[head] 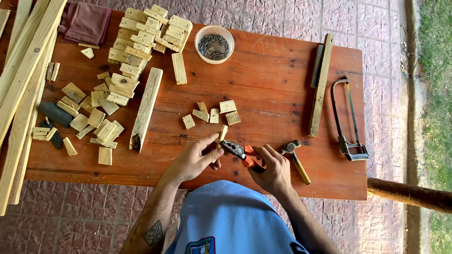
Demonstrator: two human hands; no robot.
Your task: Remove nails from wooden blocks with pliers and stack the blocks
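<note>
Left hand (193, 159) pinching small pale wooden block (221, 135); right hand (270, 169) clamped on orange-handled pliers (241, 153). Best gripped square, squeezed steadily.

red-brown table (282, 70) | wood blocks (136, 33), bowl (214, 43) of probably nails, hammer (295, 157), hacksaw (347, 120), slats (23, 89)

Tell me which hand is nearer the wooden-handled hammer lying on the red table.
Right. The right hand grips orange-handled pliers just beside the wooden-handled hammer; the left hand sits farther away, beyond the pliers.
</note>
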